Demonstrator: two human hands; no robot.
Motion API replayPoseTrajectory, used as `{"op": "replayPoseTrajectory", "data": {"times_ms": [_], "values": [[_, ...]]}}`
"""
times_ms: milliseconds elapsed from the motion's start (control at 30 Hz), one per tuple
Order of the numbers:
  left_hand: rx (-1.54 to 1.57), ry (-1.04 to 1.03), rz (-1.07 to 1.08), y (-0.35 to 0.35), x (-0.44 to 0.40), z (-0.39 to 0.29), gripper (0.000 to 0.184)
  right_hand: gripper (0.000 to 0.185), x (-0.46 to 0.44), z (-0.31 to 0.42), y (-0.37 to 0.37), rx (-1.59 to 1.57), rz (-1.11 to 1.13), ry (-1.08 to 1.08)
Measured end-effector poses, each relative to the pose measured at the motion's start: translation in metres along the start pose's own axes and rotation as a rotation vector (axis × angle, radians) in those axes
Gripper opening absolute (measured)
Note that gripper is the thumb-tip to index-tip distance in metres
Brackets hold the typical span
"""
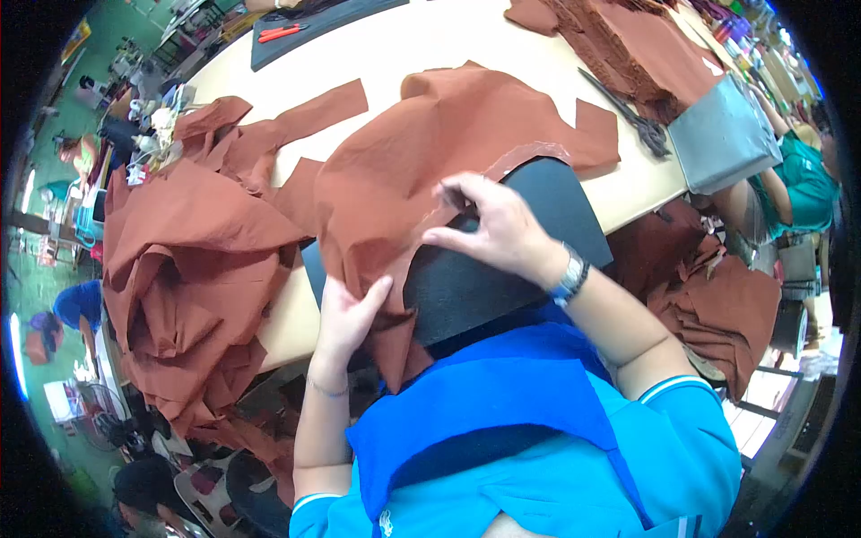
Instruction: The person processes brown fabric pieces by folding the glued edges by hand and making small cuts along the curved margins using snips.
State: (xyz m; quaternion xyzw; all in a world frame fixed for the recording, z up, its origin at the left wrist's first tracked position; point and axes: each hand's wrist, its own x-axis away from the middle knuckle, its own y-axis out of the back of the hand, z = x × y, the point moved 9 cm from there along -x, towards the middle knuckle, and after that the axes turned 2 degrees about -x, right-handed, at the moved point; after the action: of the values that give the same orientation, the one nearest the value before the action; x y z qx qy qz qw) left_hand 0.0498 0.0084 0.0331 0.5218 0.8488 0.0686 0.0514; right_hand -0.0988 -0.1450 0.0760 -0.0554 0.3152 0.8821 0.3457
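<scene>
By brown cloth [386, 170], right hand [493, 220] half-curled

The scene is brightly lit, and the pale surface [439, 40] is washed almost white toward the top. Soft shadows are held in the folds of the brown cloth [386, 170]. Straight lines are bowed by the lens, corners are blacked out, and background detail is softened.
</scene>
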Motion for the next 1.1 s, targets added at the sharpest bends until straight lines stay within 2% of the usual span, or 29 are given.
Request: {"op": "replayPoseTrajectory", "data": {"times_ms": [67,100,167,233,267,333,367,400,433,467,500,533,600,633,700,867,967,1100], "values": [[-0.037,0.045,0.013,0.010,0.025,0.012,0.082,0.051,-0.012,-0.011,0.004,0.239,-0.092,0.076],[-0.239,0.031,-0.050,0.026,0.038,0.014,0.093,0.052,-0.017,-0.019,0.000,0.341,-0.148,0.146],[-0.108,-0.196,-0.392,0.049,0.053,-0.025,0.077,0.047,-0.029,-0.031,-0.026,0.378,-0.022,0.138],[-0.437,-0.274,-0.495,0.071,0.059,-0.061,0.076,0.050,-0.042,-0.029,-0.056,0.344,0.155,0.078],[-0.639,-0.407,-0.541,0.071,0.059,-0.085,0.061,0.049,-0.046,-0.019,-0.068,0.290,0.169,0.148],[-0.677,-0.568,-0.441,0.049,0.042,-0.115,0.048,0.044,-0.052,-0.009,-0.094,0.118,0.206,0.250],[-0.694,-0.652,-0.391,0.034,0.032,-0.128,0.041,0.041,-0.059,-0.009,-0.098,-0.042,0.264,0.113],[-0.596,-0.673,-0.333,0.019,0.017,-0.134,0.026,0.040,-0.062,-0.011,-0.086,-0.124,0.201,0.021],[-0.556,-0.605,-0.260,0.003,0.001,-0.133,0.023,0.039,-0.062,-0.017,-0.075,-0.202,0.142,-0.072],[-0.498,-0.604,-0.204,-0.007,-0.016,-0.120,0.021,0.037,-0.059,-0.023,-0.054,-0.210,0.062,-0.070],[-0.499,-0.560,-0.135,-0.018,-0.034,-0.111,0.020,0.039,-0.050,-0.034,-0.033,-0.273,-0.003,-0.197],[-0.508,-0.490,-0.088,-0.030,-0.049,-0.097,0.018,0.048,-0.035,-0.050,-0.018,-0.523,-0.093,-0.346],[-0.697,-0.466,-0.042,-0.052,-0.068,-0.071,0.015,0.057,-0.013,-0.078,-0.002,-0.753,-0.054,-0.532],[-0.817,-0.445,-0.031,-0.060,-0.075,-0.061,0.014,0.052,-0.001,-0.081,0.002,-0.879,-0.063,-0.607],[-0.838,-0.474,-0.028,-0.063,-0.084,-0.035,0.012,0.048,0.024,-0.086,0.001,-0.981,-0.068,-0.813],[-0.807,-0.528,-0.122,-0.057,-0.088,-0.022,0.009,0.042,0.045,-0.082,-0.031,-1.250,0.187,-0.977],[-0.682,-0.483,-0.161,-0.049,-0.087,-0.023,0.008,0.042,0.039,-0.086,-0.044,-1.328,0.247,-1.006],[-0.666,-0.494,-0.176,-0.048,-0.086,-0.025,0.007,0.040,0.026,-0.092,-0.053,-1.431,0.232,-1.017]]}}
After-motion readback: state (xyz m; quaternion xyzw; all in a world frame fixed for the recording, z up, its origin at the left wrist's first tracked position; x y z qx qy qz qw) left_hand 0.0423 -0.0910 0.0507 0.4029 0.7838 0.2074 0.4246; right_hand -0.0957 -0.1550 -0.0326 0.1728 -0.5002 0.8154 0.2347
